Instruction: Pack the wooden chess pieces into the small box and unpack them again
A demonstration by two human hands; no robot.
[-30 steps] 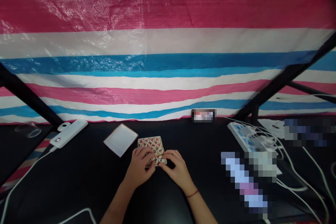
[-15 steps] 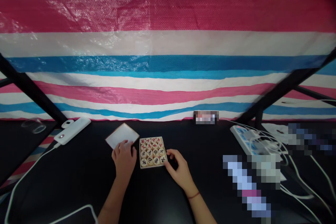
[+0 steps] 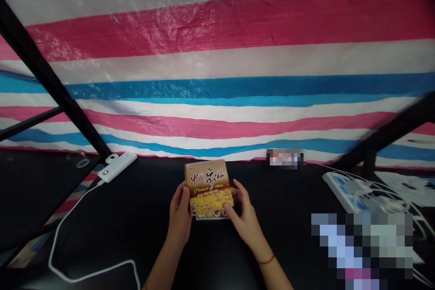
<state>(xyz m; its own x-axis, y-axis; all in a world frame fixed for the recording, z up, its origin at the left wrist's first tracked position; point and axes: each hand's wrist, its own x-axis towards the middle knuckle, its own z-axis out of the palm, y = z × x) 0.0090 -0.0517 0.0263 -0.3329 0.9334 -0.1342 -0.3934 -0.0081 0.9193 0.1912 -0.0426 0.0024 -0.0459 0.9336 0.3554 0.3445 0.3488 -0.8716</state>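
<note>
A brown and yellow box lid, printed "Chinese chess", lies over the shallow box of Chinese chess pieces. Only the near row of round pieces shows below the lid's front edge; the others are hidden under it. My left hand grips the lid's left side, thumb along the edge. On the right, my right hand holds the lid at its near right corner, thumb on top and fingers at the side. Whether the right fingers also touch the box, I cannot tell.
A white power bank-like device with a white cable lies at the left. A power strip with tangled cables is at the right. A clear cup lies far left. Striped sheeting hangs behind the black table.
My left hand has brought the lid from the left, turned printed side up, over the box. My right hand has moved from the box's side onto the lid. The view has shifted left.
</note>
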